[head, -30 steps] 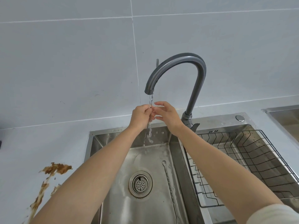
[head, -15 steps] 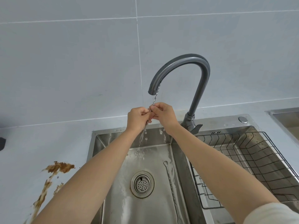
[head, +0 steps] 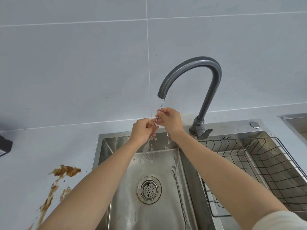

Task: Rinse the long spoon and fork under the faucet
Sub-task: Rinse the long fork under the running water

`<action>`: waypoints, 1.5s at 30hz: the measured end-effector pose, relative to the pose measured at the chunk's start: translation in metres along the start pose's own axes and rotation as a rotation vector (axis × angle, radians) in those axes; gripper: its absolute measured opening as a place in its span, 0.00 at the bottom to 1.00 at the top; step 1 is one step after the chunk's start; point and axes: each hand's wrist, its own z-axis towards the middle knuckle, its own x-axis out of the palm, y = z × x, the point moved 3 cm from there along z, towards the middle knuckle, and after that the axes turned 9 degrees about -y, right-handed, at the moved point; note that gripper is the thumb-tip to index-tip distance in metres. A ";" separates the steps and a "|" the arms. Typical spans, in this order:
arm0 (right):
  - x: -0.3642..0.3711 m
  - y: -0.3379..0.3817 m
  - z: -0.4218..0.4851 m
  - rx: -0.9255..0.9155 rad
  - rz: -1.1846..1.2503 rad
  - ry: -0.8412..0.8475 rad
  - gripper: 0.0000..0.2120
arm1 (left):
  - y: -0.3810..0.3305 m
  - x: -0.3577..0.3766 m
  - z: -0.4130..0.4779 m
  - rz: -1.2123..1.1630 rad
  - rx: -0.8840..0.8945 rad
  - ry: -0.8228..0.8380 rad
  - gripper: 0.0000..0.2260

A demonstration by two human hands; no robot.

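Since a second ago my right hand (head: 169,121) has slid up the shaft toward the spout and the left hand (head: 142,130) has dropped lower; both pinch the thin utensil (head: 156,120), the fork I judge, tilted in the stream under the faucet (head: 199,63); its lower end is blurred by water; rub-down underway; the long spoon (head: 180,193) lies on the sink (head: 106,146) floor beside the drain (head: 149,189), still to do; wire rack (head: 265,163) to the right; brown spill (head: 66,170) on the counter to the left; neither is in the way.

Noted: dark grey faucet (head: 199,63); silver steel sink (head: 114,134) — its drain strainer (head: 149,190) dotted with holes; wire rack (head: 259,163) a black grid. Pale grey wall tiles (head: 74,67), white grout lines. Pale grey counter (head: 41,146) — brown streaked spill (head: 66,170). The sleeve (head: 282,220) is cream.
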 end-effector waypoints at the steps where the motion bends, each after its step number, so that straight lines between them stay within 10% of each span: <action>1: 0.000 0.000 -0.001 0.013 -0.004 -0.006 0.11 | 0.001 0.000 -0.001 0.015 0.009 0.001 0.14; 45: -0.003 0.001 -0.006 0.138 0.217 0.015 0.08 | 0.036 -0.009 -0.022 0.289 0.126 0.023 0.05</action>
